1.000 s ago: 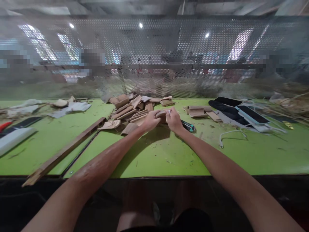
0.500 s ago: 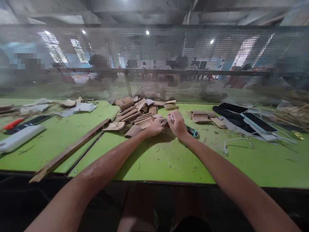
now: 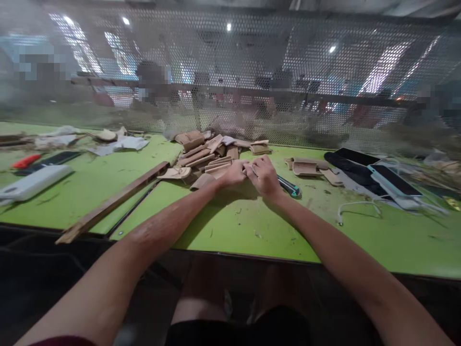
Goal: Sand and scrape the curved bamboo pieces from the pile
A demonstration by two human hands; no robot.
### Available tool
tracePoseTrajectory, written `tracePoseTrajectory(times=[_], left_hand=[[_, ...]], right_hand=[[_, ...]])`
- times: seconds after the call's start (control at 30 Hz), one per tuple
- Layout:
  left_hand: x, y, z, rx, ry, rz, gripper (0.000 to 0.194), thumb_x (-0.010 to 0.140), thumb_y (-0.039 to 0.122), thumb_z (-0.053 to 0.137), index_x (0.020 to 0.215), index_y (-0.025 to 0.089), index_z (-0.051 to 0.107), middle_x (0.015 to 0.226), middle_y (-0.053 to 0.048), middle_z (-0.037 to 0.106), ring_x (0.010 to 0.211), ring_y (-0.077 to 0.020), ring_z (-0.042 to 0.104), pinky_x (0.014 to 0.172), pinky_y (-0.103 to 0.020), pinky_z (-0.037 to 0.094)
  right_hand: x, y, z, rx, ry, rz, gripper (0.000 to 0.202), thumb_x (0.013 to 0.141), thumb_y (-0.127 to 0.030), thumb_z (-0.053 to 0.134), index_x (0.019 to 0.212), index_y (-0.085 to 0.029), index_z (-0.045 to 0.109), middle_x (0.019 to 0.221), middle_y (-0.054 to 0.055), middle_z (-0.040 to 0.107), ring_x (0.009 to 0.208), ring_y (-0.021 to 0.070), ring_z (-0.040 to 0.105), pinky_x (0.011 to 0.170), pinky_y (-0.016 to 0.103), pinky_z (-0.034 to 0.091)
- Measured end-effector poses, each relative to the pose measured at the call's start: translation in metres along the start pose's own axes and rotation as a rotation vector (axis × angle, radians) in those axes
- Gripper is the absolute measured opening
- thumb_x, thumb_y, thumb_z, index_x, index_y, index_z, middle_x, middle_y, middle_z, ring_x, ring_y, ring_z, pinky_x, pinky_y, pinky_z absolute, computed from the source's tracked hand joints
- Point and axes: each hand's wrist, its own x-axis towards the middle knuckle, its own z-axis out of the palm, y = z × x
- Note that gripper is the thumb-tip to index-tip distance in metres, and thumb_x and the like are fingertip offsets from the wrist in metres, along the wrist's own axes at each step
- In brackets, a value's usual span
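Note:
Both hands meet over the near side of a heap of split bamboo pieces [image 3: 196, 158]. My left hand [image 3: 233, 175] is closed, its fingers round a small bamboo piece that is mostly covered. Against it, my right hand [image 3: 263, 177] is also closed, knuckles up and fingers bent. Something small and pale shows between the hands, but what the right fingers grip is hidden. A utility knife [image 3: 289, 186], black and teal, lies on the table just right of the right hand, partly behind it.
Curved bamboo pieces [image 3: 306, 168] lie to the right. Beyond them are phones [image 3: 394, 180] and a white cable [image 3: 356, 204]. A long wooden strip [image 3: 115, 199] crosses the left side of the green table [image 3: 230, 230]. A perforated screen [image 3: 230, 105] stands behind.
The view has tipped downward and shifted a little. The hands stay together, with the right fingers folded closer over the left; less of the bamboo piece shows. The knife has not moved on the table.

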Motion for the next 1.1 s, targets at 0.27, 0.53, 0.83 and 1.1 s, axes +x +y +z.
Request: tracePoseTrajectory(times=[0.27,0.53,0.83,1.1], left_hand=[[0.0004,0.0063,-0.0028,-0.041,-0.016,-0.077,0.010,0.069,0.023,0.058,0.074,0.015,0.061,0.078,-0.006,0.067,0.073,-0.0179,0.057,0.066,-0.028,0.044],[0.0033,0.0055,-0.0062,-0.036,-0.061,-0.090,0.017,0.066,0.025,0.055,0.075,0.013,0.062,0.080,-0.007,0.068,0.071,-0.0169,0.055,0.065,-0.028,0.042],[0.0061,0.0061,-0.0083,-0.017,-0.089,-0.121,0.013,0.066,0.024,0.055,0.071,0.013,0.060,0.072,-0.003,0.062,0.067,-0.0154,0.051,0.062,-0.027,0.039],[0.0077,0.0033,-0.0089,0.021,-0.096,-0.136,0.009,0.069,0.024,0.056,0.068,0.015,0.055,0.068,-0.001,0.057,0.064,-0.0130,0.046,0.059,-0.026,0.036]], right_hand=[[-0.0008,0.0061,0.0039,-0.022,0.026,0.009,0.035,0.104,-0.028,0.047,0.074,-0.022,0.064,0.081,0.009,0.061,0.093,0.0269,0.050,0.087,0.046,0.047],[-0.0004,0.0051,0.0032,-0.029,0.006,-0.003,0.034,0.105,-0.028,0.044,0.079,-0.021,0.066,0.085,0.010,0.063,0.095,0.0276,0.052,0.089,0.048,0.047],[0.0014,0.0019,0.0018,-0.085,-0.012,0.018,0.034,0.105,-0.027,0.043,0.081,-0.021,0.067,0.085,0.011,0.062,0.095,0.0282,0.051,0.085,0.047,0.046],[0.0034,0.0013,-0.0002,-0.088,-0.050,-0.027,0.033,0.105,-0.027,0.045,0.082,-0.021,0.068,0.087,0.010,0.063,0.094,0.0265,0.050,0.087,0.044,0.044]])
